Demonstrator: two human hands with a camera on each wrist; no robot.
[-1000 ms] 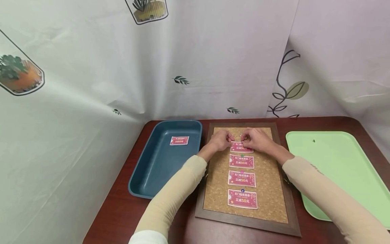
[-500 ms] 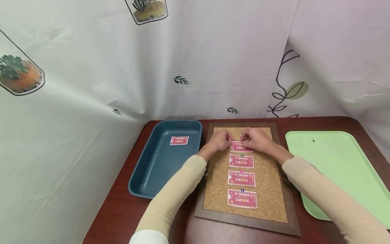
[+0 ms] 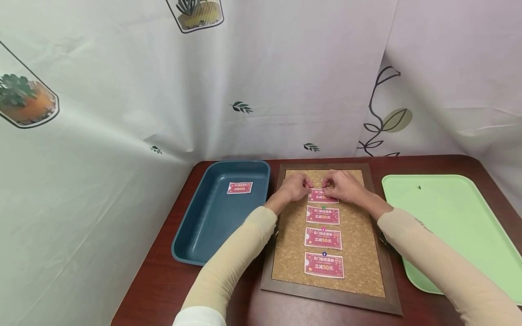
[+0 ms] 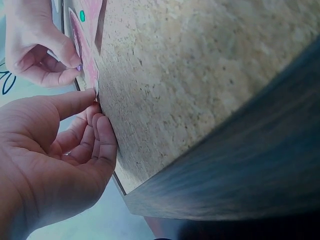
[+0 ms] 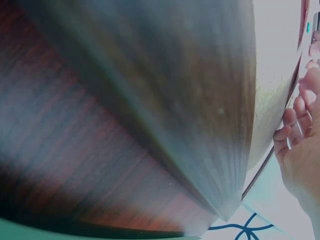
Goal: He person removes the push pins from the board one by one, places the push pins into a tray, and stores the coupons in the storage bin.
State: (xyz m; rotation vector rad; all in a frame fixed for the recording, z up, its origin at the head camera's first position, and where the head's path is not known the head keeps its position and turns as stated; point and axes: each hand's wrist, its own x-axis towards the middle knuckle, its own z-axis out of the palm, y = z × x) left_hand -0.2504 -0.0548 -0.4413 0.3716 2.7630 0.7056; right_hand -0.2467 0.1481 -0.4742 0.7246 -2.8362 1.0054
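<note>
On the framed corkboard (image 3: 359, 253) lies a column of red coupons. My left hand (image 3: 295, 187) pinches the upper left corner of the farthest coupon (image 3: 317, 198) between thumb and fingertip. At that coupon's top edge, my right hand (image 3: 345, 186) pinches a small purple push pin (image 4: 78, 67), seen in the left wrist view; its point is hidden. Below are three more coupons, each with a pin at its top middle: a green pin (image 3: 324, 208), a pink pin (image 3: 323, 229) and a blue pin (image 3: 324, 254). The right hand covers part of the farthest coupon.
Left of the board stands a blue tray (image 3: 195, 226) with one loose coupon (image 3: 239, 188) in it. A light green tray (image 3: 448, 203) is on the right, holding a small dark pin (image 3: 419, 187). A patterned white sheet (image 3: 285, 90) hangs behind the brown table (image 3: 147, 290).
</note>
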